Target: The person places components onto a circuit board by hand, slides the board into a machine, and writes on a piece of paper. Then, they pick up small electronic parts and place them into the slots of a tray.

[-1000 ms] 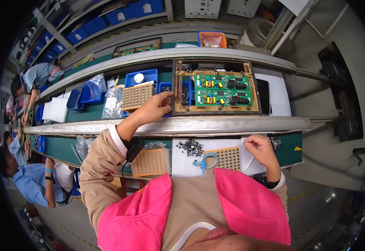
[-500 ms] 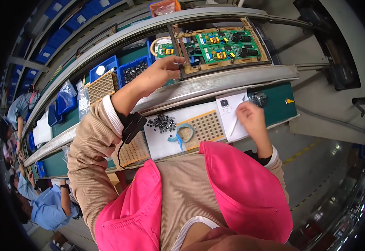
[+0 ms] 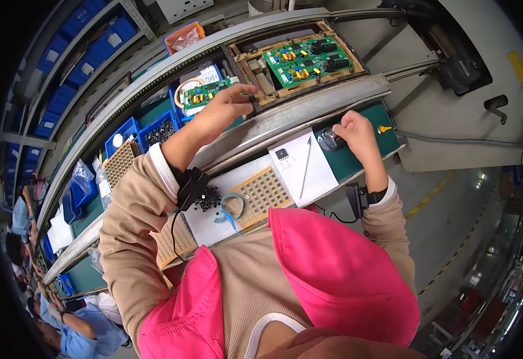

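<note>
My left hand [image 3: 224, 109] reaches across the metal rail, fingers stretched out, its fingertips at the left side of a wooden-edged carrier frame [image 3: 303, 88]. Two green circuit boards [image 3: 310, 69] with yellow, blue and black components lie in that frame. Beside my left hand, another green circuit board [image 3: 204, 94] lies over a blue bin. My right hand [image 3: 357, 133] is closed in a pinch at the right edge of a small clear bag of dark parts [image 3: 331, 139]; whatever is between the fingertips is hidden. A white pen [image 3: 305, 170] lies on a printed sheet [image 3: 284, 170] nearby.
In front of me are loose black components [image 3: 207, 200], a blue wrist strap [image 3: 232, 206] and a tan perforated tray [image 3: 267, 197]. Blue parts bins [image 3: 159, 130] stand left, behind the metal rail [image 3: 309, 110]. Co-workers [image 3: 82, 329] sit at far left.
My right hand has moved from above the printed sheet and pen to the bag of dark parts. My left hand stays by the carrier frame. The whole view has shifted.
</note>
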Demonstrator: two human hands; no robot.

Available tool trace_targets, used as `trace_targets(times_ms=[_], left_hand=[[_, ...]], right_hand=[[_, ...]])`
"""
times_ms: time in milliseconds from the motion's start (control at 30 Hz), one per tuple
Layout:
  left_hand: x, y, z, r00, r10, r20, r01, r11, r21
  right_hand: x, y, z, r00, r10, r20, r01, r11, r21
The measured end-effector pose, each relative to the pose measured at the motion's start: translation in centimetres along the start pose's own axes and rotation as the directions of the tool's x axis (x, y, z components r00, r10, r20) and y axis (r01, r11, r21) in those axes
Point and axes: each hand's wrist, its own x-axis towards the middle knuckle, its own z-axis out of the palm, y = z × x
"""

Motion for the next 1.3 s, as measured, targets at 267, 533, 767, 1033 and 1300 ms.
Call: trace_targets(times_ms=[267, 533, 767, 1033, 1300], left_hand=[[2.6, 0.0, 1.3, 0.996, 0.086, 0.020, -0.086, 0.996, 0.009], [3.6, 0.3, 2.4, 0.995, 0.096, 0.037, -0.094, 0.994, -0.057], [4.7, -1.6, 2.2, 0.988, 0.138, 0.071, -0.117, 0.961, -0.251], [0.6, -1.5, 0.5, 0.981, 0.124, 0.150, -0.134, 0.989, 0.056], [-14.1, -0.8, -5.3, 0.974, 0.219, -0.064, -0.214, 0.974, 0.074]], right_hand=[[2.0, -1.8, -3.5, 0.985, 0.163, 0.049, -0.170, 0.935, 0.312], [5.4, -2.6, -2.2, 0.996, -0.089, -0.017, 0.090, 0.972, 0.219], [11.2, -7.6, 8.0, 0.842, -0.520, 0.145, 0.537, 0.778, -0.326], [13.1, -6.9, 12.2, 0.982, -0.130, 0.134, 0.181, 0.833, -0.522], [13.4, -6.3, 10.6, 0.984, -0.128, 0.125, 0.178, 0.789, -0.588]])
